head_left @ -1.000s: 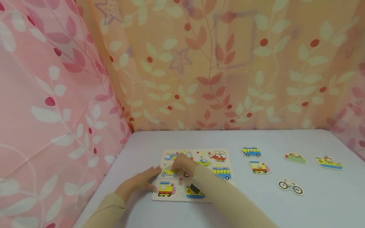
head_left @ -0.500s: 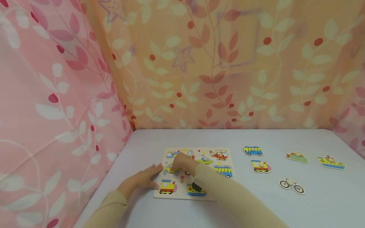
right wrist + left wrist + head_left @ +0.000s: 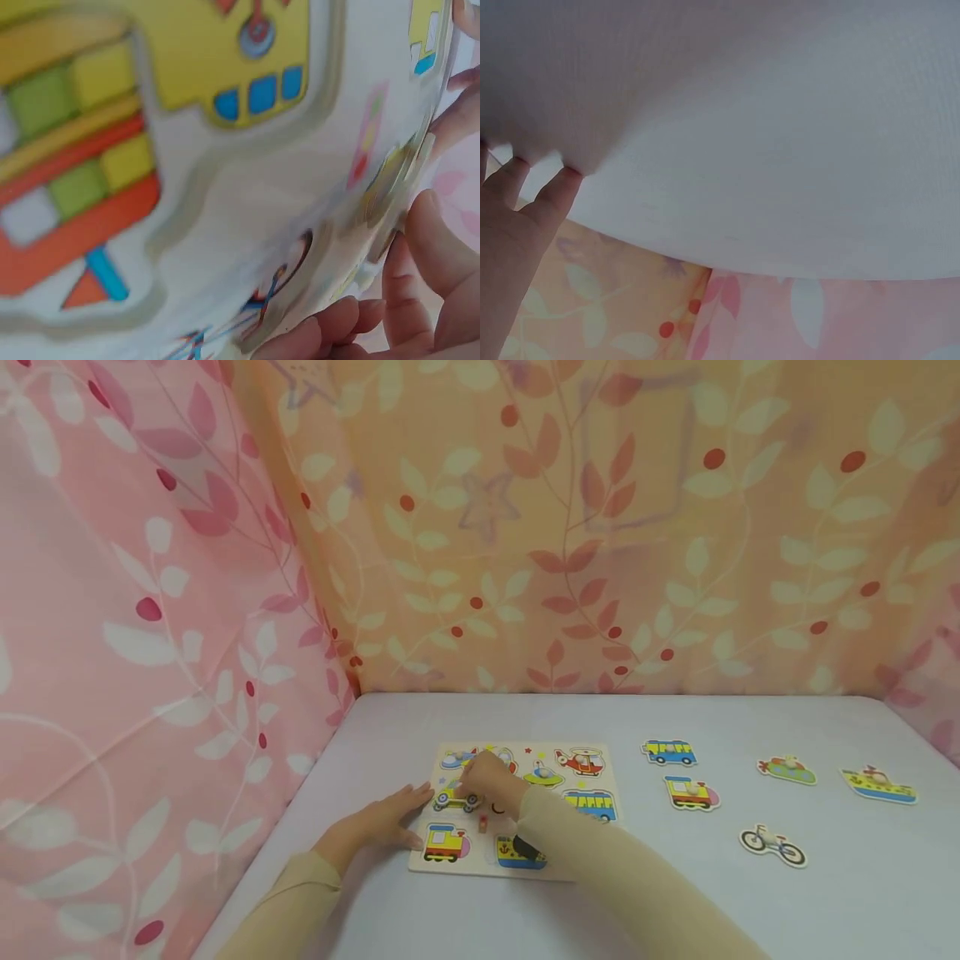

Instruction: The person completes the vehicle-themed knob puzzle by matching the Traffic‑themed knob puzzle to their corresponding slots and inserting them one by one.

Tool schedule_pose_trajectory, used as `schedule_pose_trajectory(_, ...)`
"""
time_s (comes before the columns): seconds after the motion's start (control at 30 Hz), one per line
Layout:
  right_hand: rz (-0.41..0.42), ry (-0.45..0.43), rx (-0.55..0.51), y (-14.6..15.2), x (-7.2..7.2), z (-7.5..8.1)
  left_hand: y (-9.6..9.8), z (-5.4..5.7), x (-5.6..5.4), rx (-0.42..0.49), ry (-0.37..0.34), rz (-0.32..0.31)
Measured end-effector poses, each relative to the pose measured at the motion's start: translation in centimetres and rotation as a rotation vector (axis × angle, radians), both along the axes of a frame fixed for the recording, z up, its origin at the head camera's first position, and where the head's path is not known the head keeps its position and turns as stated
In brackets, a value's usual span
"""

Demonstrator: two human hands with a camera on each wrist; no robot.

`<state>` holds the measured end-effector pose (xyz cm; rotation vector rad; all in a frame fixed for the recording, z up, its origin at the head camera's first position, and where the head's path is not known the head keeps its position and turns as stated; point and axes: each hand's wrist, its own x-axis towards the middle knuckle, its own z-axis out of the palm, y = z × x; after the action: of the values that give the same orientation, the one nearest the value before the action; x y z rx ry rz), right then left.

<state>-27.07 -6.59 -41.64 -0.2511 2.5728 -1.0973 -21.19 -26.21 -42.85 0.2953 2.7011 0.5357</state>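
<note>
The puzzle board [image 3: 482, 858] lay on the white table [image 3: 450, 922], and its filling seemed roughly half done. In the top part, the airplane [image 3: 454, 760], the helicopter [image 3: 583, 762] and the flying saucer [image 3: 542, 773] sat in their places, each with a knob showing; a red-edged picture [image 3: 513, 763] next to the airplane was too covered to judge. The piece in work was the yellow car [image 3: 447, 791], which the right hand [image 3: 492, 783] pinched over the left side of the board. It looked slightly off its printed outline, though the fingers hid much of it, so whether it had seated could not fairly be told. The left hand [image 3: 392, 818], well spread and gripping nothing, rested at the board's left edge, just beside the right but apart from it. Left to do, by the look of it, were five loose pieces to the right of the board: the bus [image 3: 670, 752], the train [image 3: 691, 793], the submarine [image 3: 787, 769], the ship [image 3: 880, 785] and the bicycle [image 3: 773, 846]. The bus outline [image 3: 590, 802], train outline [image 3: 444, 842] and ship outline [image 3: 516, 858] showed no knobs and appeared unfilled.
</note>
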Motion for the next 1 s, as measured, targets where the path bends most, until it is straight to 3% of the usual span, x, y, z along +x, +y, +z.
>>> schedule_pose_trajectory(0.3,0.005,0.017,0.018,0.0,0.0,-0.6,0.5,0.2,-0.4,0.000,-0.004,0.003)
schedule_pose_trajectory(0.47,0.087,0.021,0.055,0.2,-0.6,-0.6,0.6,0.3,-0.3,-0.017,-0.004,0.004)
schedule_pose_trajectory(0.7,0.161,-0.068,-0.116,3.1,-1.3,0.6,0.7,0.1,-0.4,-0.018,0.001,0.012)
schedule_pose_trajectory(1.0,0.272,-0.017,-0.155,8.9,-1.4,3.8,0.1,0.0,0.3,0.054,0.018,0.006)
